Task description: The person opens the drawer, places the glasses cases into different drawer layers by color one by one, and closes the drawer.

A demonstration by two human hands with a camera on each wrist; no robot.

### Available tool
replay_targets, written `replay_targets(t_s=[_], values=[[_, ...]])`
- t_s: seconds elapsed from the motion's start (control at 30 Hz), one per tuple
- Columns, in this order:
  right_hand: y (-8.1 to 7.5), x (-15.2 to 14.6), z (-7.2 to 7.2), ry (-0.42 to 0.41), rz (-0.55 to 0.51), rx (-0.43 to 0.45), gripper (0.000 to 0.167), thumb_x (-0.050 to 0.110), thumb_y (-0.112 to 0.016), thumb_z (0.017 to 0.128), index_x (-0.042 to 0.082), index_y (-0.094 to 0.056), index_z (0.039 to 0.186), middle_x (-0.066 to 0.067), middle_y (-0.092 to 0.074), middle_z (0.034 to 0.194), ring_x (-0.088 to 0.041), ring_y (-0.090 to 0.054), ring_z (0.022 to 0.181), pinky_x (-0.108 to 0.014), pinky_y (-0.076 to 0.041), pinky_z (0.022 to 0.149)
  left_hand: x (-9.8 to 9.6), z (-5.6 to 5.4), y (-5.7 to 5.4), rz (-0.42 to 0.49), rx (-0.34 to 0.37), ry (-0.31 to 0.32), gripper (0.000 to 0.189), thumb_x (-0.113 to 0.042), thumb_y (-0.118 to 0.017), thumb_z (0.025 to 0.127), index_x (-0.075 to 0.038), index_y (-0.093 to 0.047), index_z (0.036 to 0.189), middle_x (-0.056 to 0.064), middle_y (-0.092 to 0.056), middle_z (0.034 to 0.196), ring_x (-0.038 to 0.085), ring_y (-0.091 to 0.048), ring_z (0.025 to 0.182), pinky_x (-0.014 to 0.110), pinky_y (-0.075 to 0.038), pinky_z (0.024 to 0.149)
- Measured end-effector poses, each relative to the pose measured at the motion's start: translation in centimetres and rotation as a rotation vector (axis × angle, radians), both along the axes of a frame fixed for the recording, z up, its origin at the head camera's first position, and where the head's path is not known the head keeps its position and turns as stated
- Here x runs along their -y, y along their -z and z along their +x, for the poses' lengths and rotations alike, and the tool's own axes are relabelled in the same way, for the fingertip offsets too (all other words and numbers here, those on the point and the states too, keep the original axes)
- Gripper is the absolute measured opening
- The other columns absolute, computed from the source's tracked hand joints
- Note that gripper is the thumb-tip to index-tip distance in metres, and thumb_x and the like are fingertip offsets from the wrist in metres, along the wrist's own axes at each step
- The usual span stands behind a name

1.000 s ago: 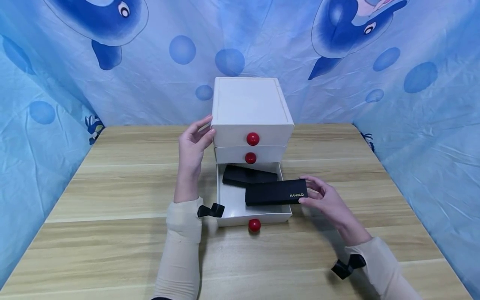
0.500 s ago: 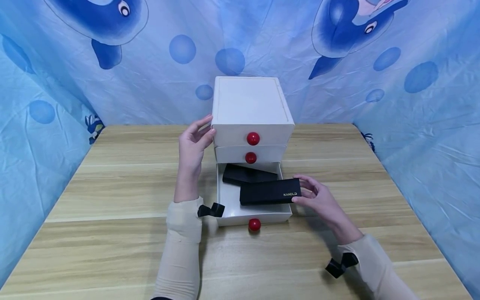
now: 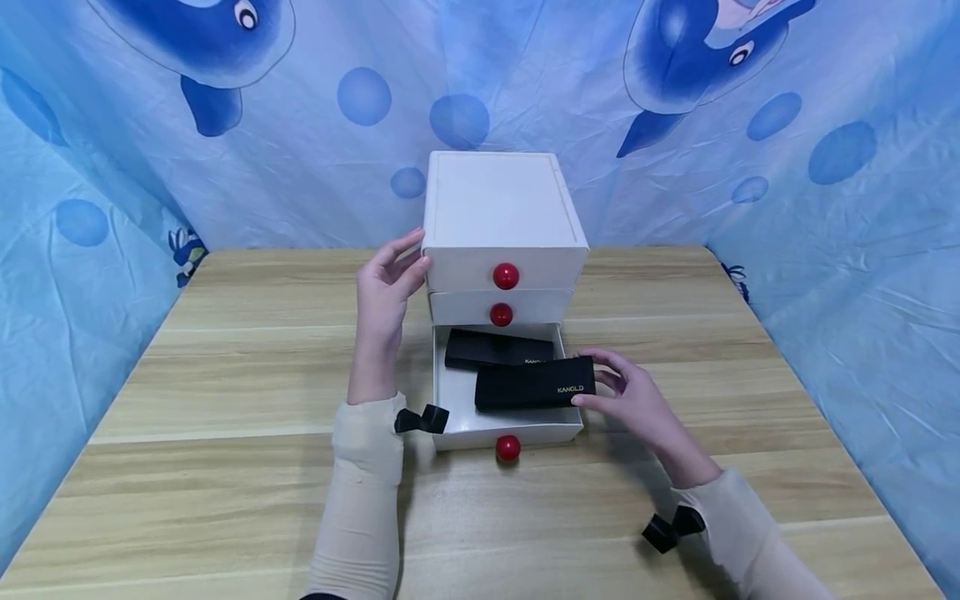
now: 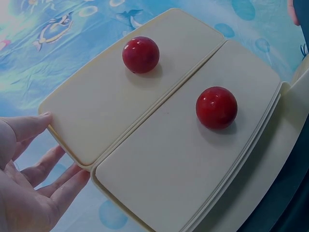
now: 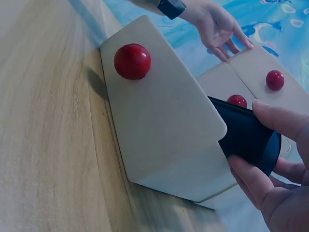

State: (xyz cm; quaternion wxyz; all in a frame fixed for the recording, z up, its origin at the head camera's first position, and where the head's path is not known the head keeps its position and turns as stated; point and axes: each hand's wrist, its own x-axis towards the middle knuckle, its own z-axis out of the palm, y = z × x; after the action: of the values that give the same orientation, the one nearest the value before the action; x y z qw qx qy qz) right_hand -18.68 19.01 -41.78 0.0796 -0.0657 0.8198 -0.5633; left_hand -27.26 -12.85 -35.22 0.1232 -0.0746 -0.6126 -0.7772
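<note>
A white cabinet [image 3: 491, 200] with red knobs has its bottom drawer [image 3: 457, 408] pulled out. My left hand [image 3: 382, 292] rests against the cabinet's left side, thumb at the front edge and fingers extended, as the left wrist view [image 4: 29, 179] also shows. My right hand [image 3: 630, 400] pinches the right end of a black glasses case [image 3: 525, 387] with gold lettering, held over the open drawer. In the right wrist view, thumb and fingers grip the case's end [image 5: 251, 137]. A second black glasses case [image 3: 487, 348] lies in the drawer behind it, partly covered by the held one.
The two upper drawers, with a top knob [image 3: 506, 276] and a middle knob [image 3: 501, 314], are closed. The cabinet stands on a wooden table [image 3: 225, 400]. A blue curtain [image 3: 300, 167] with dolphin prints hangs behind and at both sides.
My right hand has moved left with the glasses case, farther over the drawer. Gold lettering on the second case has come into sight. The left hand has stayed put.
</note>
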Motion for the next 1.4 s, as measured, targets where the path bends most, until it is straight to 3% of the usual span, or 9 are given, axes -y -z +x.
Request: replay_targets(t_s=[0.3, 0.5, 0.6, 0.83, 1.13, 1.4], values=[[-0.4, 1.6, -0.2, -0.076, 0.031, -0.011, 0.068, 0.015, -0.081, 0.078, 0.01, -0.048, 0.138, -0.014, -0.049, 0.138, -0.036, -0.056, 0.121, -0.027, -0.058, 0.088, 0.0, 0.0, -0.1, 0.004, 0.007, 0.001, 0.04, -0.003, -0.064, 0.091, 0.0, -0.057, 0.131, 0.006, -0.055, 0.141, 0.018, -0.059, 0.12, 0.023, -0.056, 0.09], [-0.3, 2.6, -0.4, -0.139, 0.024, -0.006, 0.065, 0.013, -0.08, 0.079, 0.007, -0.049, 0.136, -0.021, -0.051, 0.136, -0.035, -0.062, 0.113, -0.029, -0.06, 0.084, -0.1, 0.1, -0.2, 0.001, 0.001, 0.004, 0.04, -0.002, -0.064, 0.092, 0.001, -0.057, 0.13, 0.007, -0.055, 0.141, 0.018, -0.059, 0.12, 0.023, -0.056, 0.091], [-0.2, 3.1, -0.4, -0.151, 0.047, -0.004, 0.064, 0.014, -0.081, 0.078, 0.008, -0.05, 0.135, -0.022, -0.053, 0.134, -0.036, -0.062, 0.114, -0.034, -0.058, 0.088, -0.1, 0.1, -0.2, 0.001, -0.006, 0.008, 0.039, -0.003, -0.064, 0.092, 0.001, -0.057, 0.13, 0.008, -0.056, 0.141, 0.02, -0.059, 0.121, 0.023, -0.056, 0.091], [0.1, 3.4, -0.5, -0.147, 0.149, -0.017, 0.065, 0.023, -0.082, 0.077, 0.013, -0.052, 0.135, -0.018, -0.056, 0.134, -0.036, -0.058, 0.122, -0.047, -0.047, 0.103, -0.1, 0.1, -0.3, 0.001, -0.004, 0.004, 0.04, -0.003, -0.064, 0.091, 0.001, -0.057, 0.131, 0.008, -0.056, 0.141, 0.02, -0.058, 0.122, 0.021, -0.056, 0.089], [-0.5, 3.5, -0.8, -0.231, 0.342, -0.068, 0.069, 0.022, -0.083, 0.076, 0.013, -0.052, 0.136, -0.016, -0.051, 0.14, -0.035, -0.057, 0.124, -0.047, -0.047, 0.102, -0.1, 0.0, -0.3, 0.01, 0.004, -0.004, 0.04, -0.001, -0.064, 0.091, 0.002, -0.056, 0.131, 0.009, -0.055, 0.141, 0.021, -0.058, 0.121, 0.02, -0.056, 0.088], [-1.3, 3.7, -1.0, -0.273, 0.481, -0.1, 0.065, 0.021, -0.082, 0.078, 0.01, -0.051, 0.135, -0.018, -0.055, 0.135, -0.037, -0.057, 0.122, -0.049, -0.048, 0.103, -0.1, -0.1, -0.2, 0.007, 0.001, -0.003, 0.04, -0.003, -0.064, 0.091, 0.001, -0.057, 0.13, 0.008, -0.056, 0.141, 0.02, -0.058, 0.122, 0.022, -0.055, 0.089]])
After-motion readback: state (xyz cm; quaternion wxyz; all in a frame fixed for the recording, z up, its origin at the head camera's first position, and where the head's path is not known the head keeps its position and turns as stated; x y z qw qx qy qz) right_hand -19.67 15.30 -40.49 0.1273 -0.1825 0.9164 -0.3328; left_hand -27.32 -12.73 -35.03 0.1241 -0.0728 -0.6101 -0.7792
